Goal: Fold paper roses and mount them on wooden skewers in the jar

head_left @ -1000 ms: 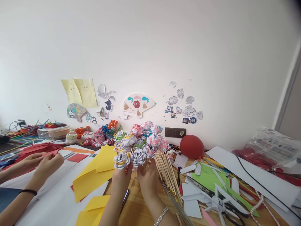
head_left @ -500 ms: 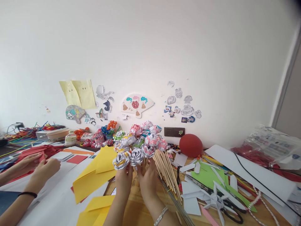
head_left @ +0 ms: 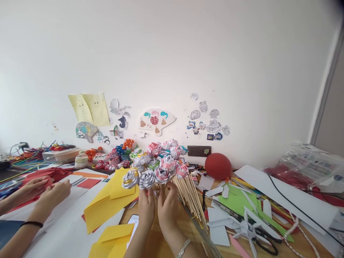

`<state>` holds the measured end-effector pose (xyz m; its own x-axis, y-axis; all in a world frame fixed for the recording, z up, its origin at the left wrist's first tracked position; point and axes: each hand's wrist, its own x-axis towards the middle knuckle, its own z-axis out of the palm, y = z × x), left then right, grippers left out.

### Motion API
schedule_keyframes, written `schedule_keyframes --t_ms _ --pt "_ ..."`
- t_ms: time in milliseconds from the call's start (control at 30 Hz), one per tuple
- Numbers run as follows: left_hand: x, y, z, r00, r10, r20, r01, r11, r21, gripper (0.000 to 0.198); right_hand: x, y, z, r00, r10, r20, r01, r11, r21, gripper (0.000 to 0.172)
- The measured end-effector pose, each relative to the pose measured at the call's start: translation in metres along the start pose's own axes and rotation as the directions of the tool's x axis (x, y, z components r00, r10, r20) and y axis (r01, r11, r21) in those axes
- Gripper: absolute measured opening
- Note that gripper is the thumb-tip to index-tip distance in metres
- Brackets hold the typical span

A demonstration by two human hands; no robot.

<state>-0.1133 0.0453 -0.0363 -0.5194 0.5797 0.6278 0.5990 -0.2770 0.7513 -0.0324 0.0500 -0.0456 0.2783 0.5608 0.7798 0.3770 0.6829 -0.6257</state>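
Both forearms reach forward from the lower edge of the view and angle upward, converging at the middle of the table [head_left: 156, 243]. The left hand [head_left: 146, 204] and the right hand [head_left: 168, 204] stand close together, wrists low and knuckles raised, with their backs turned toward the camera. Both are closed around the stems of a bunch of paper flowers [head_left: 154, 164], just under the blooms; the blooms hide most of the fingertips, so their exact grip cannot be told. The bunch stands over the table in front of the wall, its nearest blooms leaning left. A bracelet [head_left: 184, 247] circles the right wrist. Wooden sticks [head_left: 190, 195] lie just right of the right hand, and a phone [head_left: 132, 225] lies beside the left forearm, partly under yellow paper [head_left: 111, 234]. Farther left, a co-worker's hands [head_left: 55, 193] hold red paper [head_left: 48, 182].
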Motion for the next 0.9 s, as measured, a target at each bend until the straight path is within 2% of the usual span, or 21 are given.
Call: schedule_keyframes --t_ms 200,433,567,700,767,900 --pt "-0.002 -0.006 0.004 0.994 -0.062 0.086 0.073 0.988 -0.133 0.016 -0.004 0.002 -0.002 1.0 0.018 0.009 -0.018 0.999 -0.026 0.022" --pt "-0.002 -0.003 0.011 0.976 -0.064 0.21 0.124 0.949 -0.291 0.022 -0.004 -0.001 -0.003 1.0 -0.018 0.021 0.019 0.998 -0.065 0.022" --pt "-0.005 0.003 0.017 0.977 -0.076 0.199 0.135 0.944 -0.3 0.034 -0.002 -0.003 -0.005 0.999 -0.043 0.023 0.045 0.997 -0.056 0.024" --pt "-0.006 0.006 0.021 0.979 -0.097 0.18 0.148 0.943 -0.298 0.037 0.0 0.002 -0.004 0.997 -0.076 -0.028 0.074 0.994 -0.075 0.025" --pt "-0.006 0.007 0.021 0.979 -0.104 0.175 0.152 0.945 -0.29 0.036 0.002 0.004 -0.003 0.998 -0.046 -0.053 0.041 0.996 -0.078 0.026" --pt "-0.005 0.007 0.022 0.98 -0.108 0.169 0.153 0.946 -0.286 0.039 0.011 0.003 -0.01 0.994 0.101 -0.042 -0.102 0.994 -0.032 0.025"
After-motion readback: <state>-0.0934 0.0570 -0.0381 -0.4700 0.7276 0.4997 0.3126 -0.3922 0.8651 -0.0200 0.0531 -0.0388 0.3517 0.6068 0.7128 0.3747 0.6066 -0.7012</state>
